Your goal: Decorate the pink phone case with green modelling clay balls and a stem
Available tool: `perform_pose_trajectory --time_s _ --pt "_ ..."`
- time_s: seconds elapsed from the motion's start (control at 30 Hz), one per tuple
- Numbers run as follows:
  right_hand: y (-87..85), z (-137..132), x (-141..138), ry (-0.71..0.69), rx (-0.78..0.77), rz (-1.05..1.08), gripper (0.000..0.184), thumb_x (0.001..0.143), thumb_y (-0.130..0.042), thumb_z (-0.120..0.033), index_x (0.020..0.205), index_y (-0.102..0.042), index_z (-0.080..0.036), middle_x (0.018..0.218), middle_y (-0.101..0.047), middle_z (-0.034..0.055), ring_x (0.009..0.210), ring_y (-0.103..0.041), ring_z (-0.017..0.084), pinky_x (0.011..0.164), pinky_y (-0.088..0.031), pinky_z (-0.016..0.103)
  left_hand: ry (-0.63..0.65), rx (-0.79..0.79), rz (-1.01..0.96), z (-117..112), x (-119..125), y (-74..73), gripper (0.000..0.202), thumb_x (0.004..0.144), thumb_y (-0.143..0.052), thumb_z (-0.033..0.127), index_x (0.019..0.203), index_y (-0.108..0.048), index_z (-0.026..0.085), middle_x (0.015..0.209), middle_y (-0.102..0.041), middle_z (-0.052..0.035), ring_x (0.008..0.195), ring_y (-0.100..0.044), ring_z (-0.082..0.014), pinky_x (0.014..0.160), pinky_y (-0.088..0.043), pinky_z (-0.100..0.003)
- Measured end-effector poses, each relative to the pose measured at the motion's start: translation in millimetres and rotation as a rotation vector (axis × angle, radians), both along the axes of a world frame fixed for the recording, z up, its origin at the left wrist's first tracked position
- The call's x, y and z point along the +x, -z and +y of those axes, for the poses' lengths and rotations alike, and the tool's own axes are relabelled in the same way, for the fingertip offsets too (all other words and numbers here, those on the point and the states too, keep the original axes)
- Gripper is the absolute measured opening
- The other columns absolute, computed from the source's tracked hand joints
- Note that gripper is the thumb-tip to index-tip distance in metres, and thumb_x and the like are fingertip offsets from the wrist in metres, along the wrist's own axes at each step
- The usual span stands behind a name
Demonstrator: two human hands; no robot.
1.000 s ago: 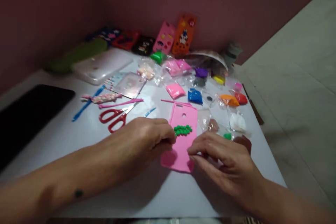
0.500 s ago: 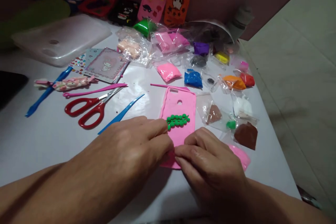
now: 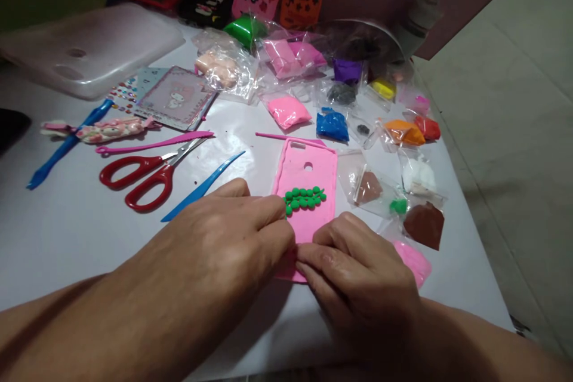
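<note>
A phone case covered in pink clay (image 3: 307,230) lies on the white table, its camera hole at the far end. Across its middle run two rows of green clay balls (image 3: 304,199). My left hand (image 3: 250,233) is closed over the case's left side, fingertips pinched together. Opposite it, my right hand (image 3: 353,265) is closed too, thumb and forefinger pinched at the lower part of the case. The fingertips of both hands nearly meet; whatever they pinch is hidden.
Red-handled scissors (image 3: 138,182), a blue modelling tool (image 3: 201,188) and a pink tool (image 3: 156,142) lie left. Bagged clay, including a blue packet (image 3: 332,125) and a brown piece (image 3: 424,224), spreads behind and right. A clear case (image 3: 111,42) sits back left.
The view has shifted slightly, so the table items appear a little displaced. Both hands keep nearly the same pinched pose over the lower part of the case.
</note>
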State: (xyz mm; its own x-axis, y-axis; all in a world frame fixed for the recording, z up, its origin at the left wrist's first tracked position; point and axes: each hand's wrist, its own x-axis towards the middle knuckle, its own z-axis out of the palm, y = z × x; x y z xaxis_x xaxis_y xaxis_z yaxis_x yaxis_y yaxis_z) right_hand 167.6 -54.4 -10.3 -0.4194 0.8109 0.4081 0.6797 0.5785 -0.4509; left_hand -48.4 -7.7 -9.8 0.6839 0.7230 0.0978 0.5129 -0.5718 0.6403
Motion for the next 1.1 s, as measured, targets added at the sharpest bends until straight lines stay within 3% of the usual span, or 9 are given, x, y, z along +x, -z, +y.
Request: perform_pose_trajectory --time_s 0.2,0.37,0.6,0.97,1.1 --pt "4.9 -4 0 0.043 -0.026 0.039 0.028 0.100 -0.058 -0.009 0.078 -0.074 -0.016 0.071 -0.060 0.0021 0.065 -0.051 0.015 0.057 -0.038 0.031 -0.015 -0.032 0.006 1 2 -0.2 0.023 0.101 -0.061 0.032 0.087 -0.079 0.028 0.081 -0.063 0.0016 0.075 -0.056 -0.0177 0.086 -0.049 -0.036" --pt "5.2 -5 1 0.052 -0.060 0.054 0.027 0.099 -0.059 -0.009 0.079 -0.074 -0.017 0.071 -0.060 0.0012 0.065 -0.050 0.014 0.057 -0.039 0.030 -0.028 -0.042 0.006 -2 3 -1.2 0.027 0.101 -0.060 0.033 0.080 -0.077 0.027 0.078 -0.062 0.0006 0.073 -0.054 -0.0181 0.080 -0.047 -0.034" --pt "2.9 -4 5 0.046 -0.065 0.041 0.025 0.098 -0.058 -0.006 0.081 -0.074 -0.017 0.073 -0.062 0.0012 0.065 -0.052 0.014 0.058 -0.039 0.030 -0.081 -0.035 0.001 -6 0 -2.1 0.028 0.102 -0.056 0.033 0.085 -0.078 0.027 0.079 -0.062 -0.0014 0.077 -0.054 -0.0208 0.075 -0.046 -0.034" --pt "2.8 -3 2 0.039 -0.058 -0.031 0.026 0.098 -0.058 -0.007 0.079 -0.072 -0.018 0.073 -0.061 0.0017 0.066 -0.054 0.015 0.058 -0.041 0.031 -0.024 -0.096 -0.003 -1 -1 3.2 0.024 0.097 -0.061 0.030 0.082 -0.078 0.028 0.075 -0.064 -0.0007 0.072 -0.058 -0.0196 0.075 -0.053 -0.033" --pt "-0.8 -5 3 0.057 -0.059 0.000 0.026 0.098 -0.058 -0.008 0.081 -0.074 -0.018 0.072 -0.061 0.0008 0.064 -0.055 0.014 0.057 -0.042 0.029 -0.039 -0.132 -0.028 2 0 2.0 0.023 0.099 -0.058 0.035 0.091 -0.079 0.028 0.078 -0.067 -0.0012 0.079 -0.064 -0.0210 0.078 -0.056 -0.032"
